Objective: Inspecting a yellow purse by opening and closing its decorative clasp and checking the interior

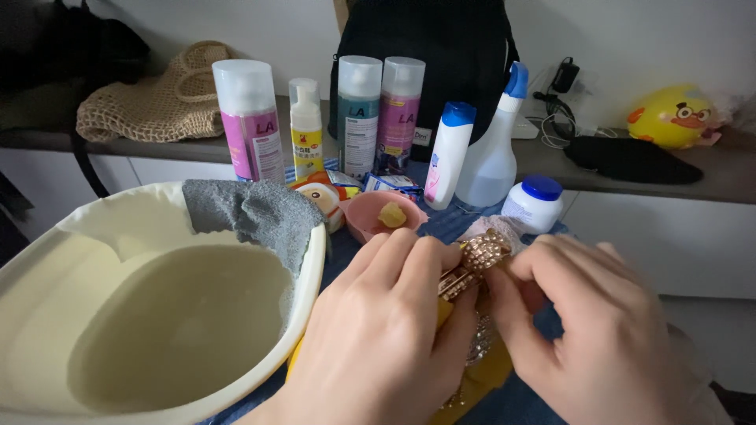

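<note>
My left hand (pixel 378 330) and my right hand (pixel 598 323) meet over a blue cloth (pixel 453 220), both gripping a gold, rhinestone-studded hair clip (pixel 472 264). The left fingers hold its lower end, the right fingertips pinch its upper end. Under the hands lies something yellow (pixel 488 374) with a bit of glittery chain. A cream plastic basin (pixel 47 260) of water stands at the left, with a grey towel (pixel 252 212) draped over its rim.
Behind the hands stand a small pink bowl (pixel 370 228) with a yellow lump, three tall spray cans (pixel 252 122), a foam pump bottle (pixel 305 118), a white bottle with blue cap (pixel 449 153), a spray bottle (pixel 492 149) and a white jar (pixel 534 203). A black bag (pixel 441 47) sits on the shelf.
</note>
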